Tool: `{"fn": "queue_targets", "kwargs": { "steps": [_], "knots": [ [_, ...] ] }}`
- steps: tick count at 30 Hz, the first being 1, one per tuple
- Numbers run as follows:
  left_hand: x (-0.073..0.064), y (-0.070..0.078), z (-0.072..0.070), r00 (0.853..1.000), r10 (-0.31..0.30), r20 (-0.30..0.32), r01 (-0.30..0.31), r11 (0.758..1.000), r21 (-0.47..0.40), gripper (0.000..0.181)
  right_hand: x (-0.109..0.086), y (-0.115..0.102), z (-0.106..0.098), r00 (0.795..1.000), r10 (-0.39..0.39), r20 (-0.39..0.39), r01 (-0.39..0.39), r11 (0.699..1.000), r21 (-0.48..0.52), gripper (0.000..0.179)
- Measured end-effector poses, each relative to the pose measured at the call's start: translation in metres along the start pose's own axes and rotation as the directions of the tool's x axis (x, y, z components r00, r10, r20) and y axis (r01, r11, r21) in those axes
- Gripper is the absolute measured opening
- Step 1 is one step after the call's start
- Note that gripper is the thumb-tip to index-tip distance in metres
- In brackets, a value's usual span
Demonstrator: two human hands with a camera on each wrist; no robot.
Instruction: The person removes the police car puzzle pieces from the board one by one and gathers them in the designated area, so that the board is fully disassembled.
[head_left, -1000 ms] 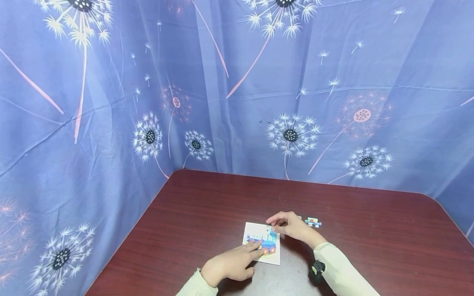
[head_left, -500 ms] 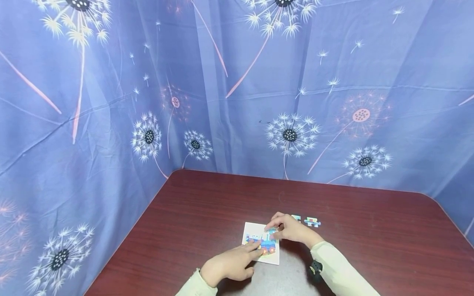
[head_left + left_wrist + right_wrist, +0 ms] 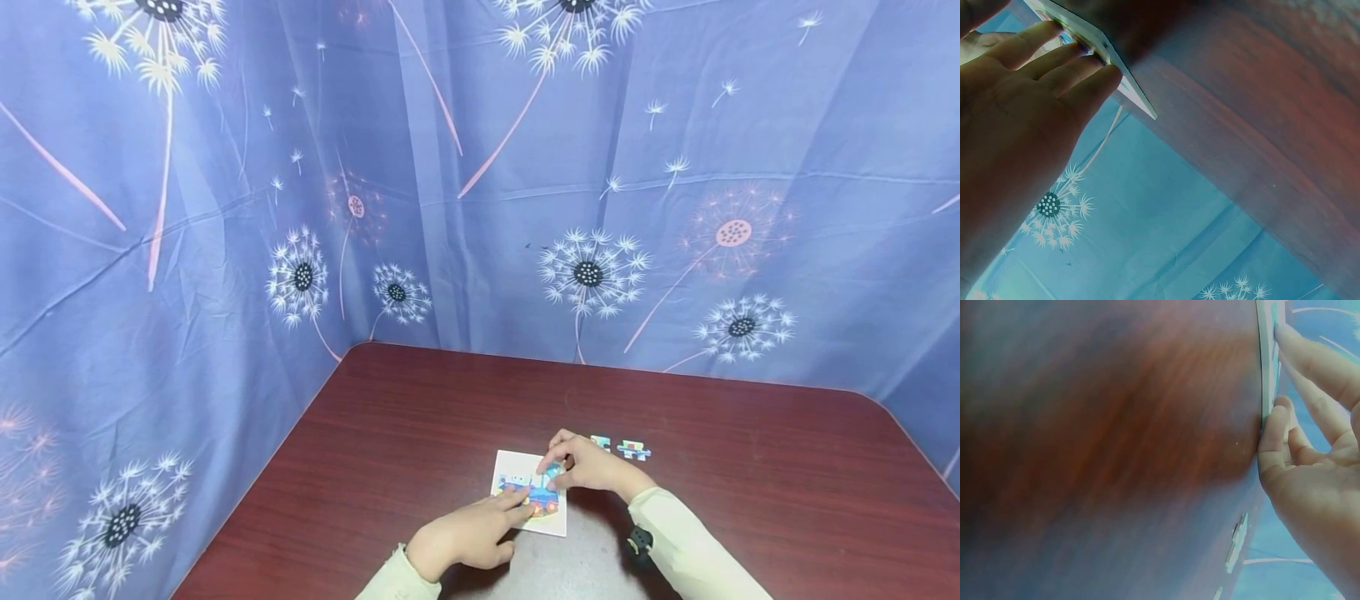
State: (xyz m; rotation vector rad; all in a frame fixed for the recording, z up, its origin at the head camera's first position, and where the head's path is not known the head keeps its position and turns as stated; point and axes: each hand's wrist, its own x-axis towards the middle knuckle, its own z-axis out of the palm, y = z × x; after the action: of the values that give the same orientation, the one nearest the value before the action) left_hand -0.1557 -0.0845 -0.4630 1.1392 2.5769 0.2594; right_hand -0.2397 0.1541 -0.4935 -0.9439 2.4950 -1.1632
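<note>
- The left hand (image 3: 465,533) is relaxed and grips nothing; its fingers lie nearly straight, their tips resting on the near left part of the puzzle board (image 3: 553,527).
- The right hand (image 3: 596,462) arches over the board's far right part, fingers bent, with a gap between thumb and index finger.
- Their tips touch the board's face (whether they pinch a piece between them, I can't tell from either the head or the right wrist view).
- The board lies on the dark red-brown table (image 3: 420,417), in front of the person; it is square, with a white border.
- Its picture shows a blue vehicle with orange-red wheels, partly covered by both hands.
- Two loose pieces lie on the table just beyond the right hand: a left piece (image 3: 602,442), partly hidden by that hand, and a right piece (image 3: 634,451) with blue, red and yellow on it, fully in sight.
</note>
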Motion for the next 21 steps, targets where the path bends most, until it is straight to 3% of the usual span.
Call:
{"fn": "queue_targets", "kwargs": {
  "steps": [14,21],
  "knots": [
    [0.0001,0.0023,-0.0007,1.0,-0.001,-0.007,0.0,1.0,-0.011,0.06,-0.0033,-0.0016,0.0002,0.999,-0.029,-0.016,0.029,0.999,0.029,0.022],
    [0.0,0.0023,-0.0012,1.0,-0.025,0.004,0.025,0.999,-0.036,0.059,-0.0034,-0.0006,0.0027,0.998,0.011,-0.069,-0.006,0.998,0.068,0.031]
  ]
}}
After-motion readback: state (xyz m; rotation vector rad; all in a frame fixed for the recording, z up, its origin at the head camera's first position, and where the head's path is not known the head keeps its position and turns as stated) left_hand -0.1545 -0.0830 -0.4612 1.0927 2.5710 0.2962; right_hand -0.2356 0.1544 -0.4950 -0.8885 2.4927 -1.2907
